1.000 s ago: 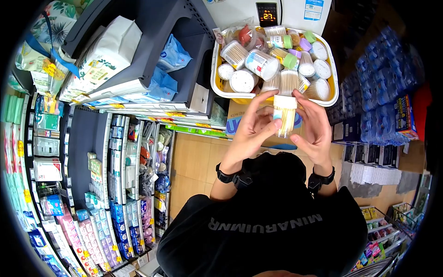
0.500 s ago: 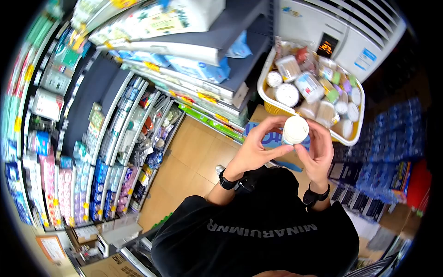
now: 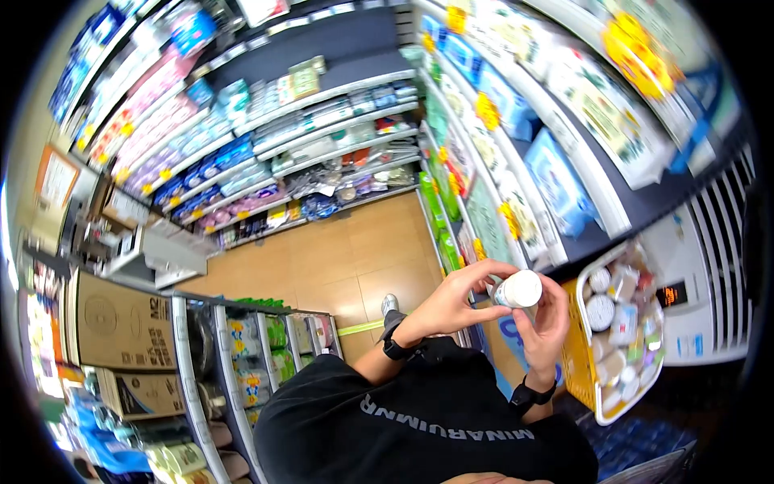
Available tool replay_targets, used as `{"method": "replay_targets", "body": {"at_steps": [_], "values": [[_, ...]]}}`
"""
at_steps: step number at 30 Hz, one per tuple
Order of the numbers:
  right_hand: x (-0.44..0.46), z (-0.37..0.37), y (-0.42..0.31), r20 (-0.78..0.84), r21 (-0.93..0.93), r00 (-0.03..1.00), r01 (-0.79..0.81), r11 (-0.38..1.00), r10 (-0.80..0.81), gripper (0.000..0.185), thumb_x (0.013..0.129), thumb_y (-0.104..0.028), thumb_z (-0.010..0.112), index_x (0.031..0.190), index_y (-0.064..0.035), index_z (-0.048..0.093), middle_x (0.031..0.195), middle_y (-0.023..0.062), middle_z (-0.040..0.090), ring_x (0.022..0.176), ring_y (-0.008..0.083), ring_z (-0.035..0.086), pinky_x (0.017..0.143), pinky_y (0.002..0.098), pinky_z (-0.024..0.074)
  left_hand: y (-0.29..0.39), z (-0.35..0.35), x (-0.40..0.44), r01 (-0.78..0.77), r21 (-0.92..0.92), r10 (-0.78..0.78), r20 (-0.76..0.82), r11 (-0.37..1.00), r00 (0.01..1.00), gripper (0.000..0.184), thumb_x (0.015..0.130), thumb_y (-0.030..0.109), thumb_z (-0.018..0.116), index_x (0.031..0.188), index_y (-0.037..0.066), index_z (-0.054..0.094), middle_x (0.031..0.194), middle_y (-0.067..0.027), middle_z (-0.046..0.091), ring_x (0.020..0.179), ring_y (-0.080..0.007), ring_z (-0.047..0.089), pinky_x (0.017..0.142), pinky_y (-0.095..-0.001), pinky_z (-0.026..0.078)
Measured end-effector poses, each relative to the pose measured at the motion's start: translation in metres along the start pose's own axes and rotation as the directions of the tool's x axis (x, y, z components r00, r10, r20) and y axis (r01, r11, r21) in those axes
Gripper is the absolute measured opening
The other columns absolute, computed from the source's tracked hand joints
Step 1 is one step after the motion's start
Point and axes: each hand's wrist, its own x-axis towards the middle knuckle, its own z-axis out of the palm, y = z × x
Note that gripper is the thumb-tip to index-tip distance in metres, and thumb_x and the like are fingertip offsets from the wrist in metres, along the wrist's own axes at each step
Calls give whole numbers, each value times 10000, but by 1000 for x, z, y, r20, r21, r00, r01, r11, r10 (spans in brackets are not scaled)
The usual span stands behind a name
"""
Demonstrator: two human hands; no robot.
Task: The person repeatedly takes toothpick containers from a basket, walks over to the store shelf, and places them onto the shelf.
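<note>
A small white bottle with a white cap (image 3: 520,289) is held up in front of my dark shirt, its capped end toward the camera. My left hand (image 3: 455,305) grips it from the left, thumb and fingers curled against its side. From the other side, my right hand (image 3: 546,321) has its fingers and thumb round the cap end. Printing on the bottle is too small to read. Just right of my hands is a yellow basket with a white rim (image 3: 577,359), filled with several lidded jars, bottles and packets.
A white appliance with a lit display (image 3: 671,294) stands beyond the basket. Stocked shelves (image 3: 322,105) run along the back, and another shelf (image 3: 556,234) is close ahead on the right. Cardboard boxes (image 3: 121,323) are stacked at left. Tiled floor (image 3: 306,270) lies between the shelves.
My view has turned leftward, so the basket and appliance now appear lower and farther right. Both hands keep hold of the bottle, which now looks more tilted.
</note>
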Motion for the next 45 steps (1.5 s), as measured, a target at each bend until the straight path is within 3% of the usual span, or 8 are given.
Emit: {"method": "replay_targets", "body": {"at_steps": [7,13,17,19,26,27,38,45], "values": [[59,75,22,268,71,959,-113,991,90,610,868,59,741,1417,39,474,1334,152,606,1246,228,600,1097,375,455,-12,-78,-22,-17,81,36,-240,997,970,591,812,142,881,1332,22,630,1270,-126,687,1132,-256,669,967,-376,528],[103,147,41,385,103,918,-144,984,94,600,876,64,735,1416,41,475,1319,159,618,1258,234,601,1103,380,455,-26,-147,-34,15,124,31,-362,992,932,576,807,114,872,1322,14,632,1262,-129,689,1110,-247,672,967,-375,529],[125,191,60,400,81,911,-137,987,94,594,869,30,759,1403,37,501,1315,151,623,1234,230,613,1088,381,468,-37,-192,-37,15,169,57,-410,985,910,552,827,172,850,1316,41,628,1254,-113,692,1119,-255,669,932,-379,529],[134,211,64,436,16,889,-161,987,138,617,857,55,722,1418,32,468,1349,149,586,1298,236,567,1143,390,421,-38,-217,-38,11,197,73,-417,980,906,549,828,168,848,1314,40,629,1249,-114,692,1112,-255,672,925,-376,534],[159,278,84,415,-31,897,-153,988,152,632,854,56,758,1419,33,475,1341,150,599,1279,232,585,1126,375,442,-51,-282,-43,51,200,47,-457,979,888,538,811,130,869,1291,24,650,1249,-113,702,1106,-247,679,930,-359,546],[162,287,86,361,-38,923,-125,991,130,620,847,-33,815,1397,33,537,1294,155,655,1207,234,641,1062,376,496,-52,-290,-42,51,198,45,-451,979,891,538,811,130,869,1291,24,650,1249,-113,702,1106,-247,679,930,-359,546],[210,335,108,421,-94,887,-165,982,189,592,857,-29,813,1380,37,543,1284,158,666,1191,226,657,1037,364,516,-79,-340,-29,133,81,-68,-547,988,834,516,817,102,847,1288,40,644,1209,-114,707,1102,-228,688,921,-356,542],[269,365,145,512,-33,846,-152,988,147,576,862,-33,812,1374,30,556,1280,154,667,1166,228,673,1019,351,529,-97,-382,1,193,127,-74,-619,973,782,518,814,106,849,1284,38,644,1191,-117,715,1096,-239,698,922,-357,546]]}}
